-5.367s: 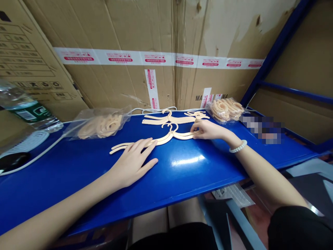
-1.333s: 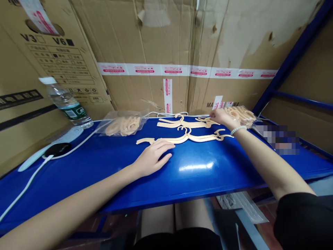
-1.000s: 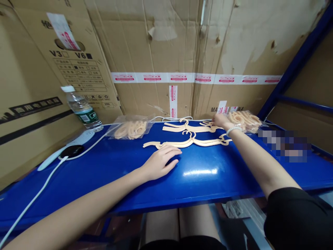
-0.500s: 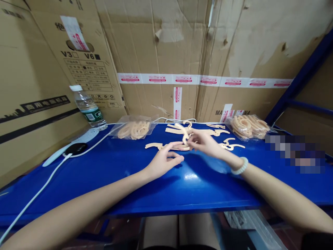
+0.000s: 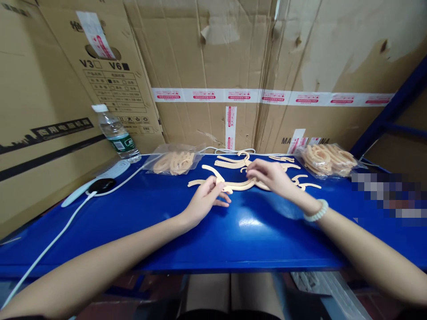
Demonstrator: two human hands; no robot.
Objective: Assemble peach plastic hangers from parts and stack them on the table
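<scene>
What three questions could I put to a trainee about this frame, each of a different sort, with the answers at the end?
1. Which of the person's hands pinches a pale curved piece between its thumb and fingers?
2. True or false: the water bottle has a white cap on it.
3. How many clear bags of parts lie on the blue table?

Key:
1. The left hand.
2. True.
3. Two: the left bag and the right bag.
</scene>
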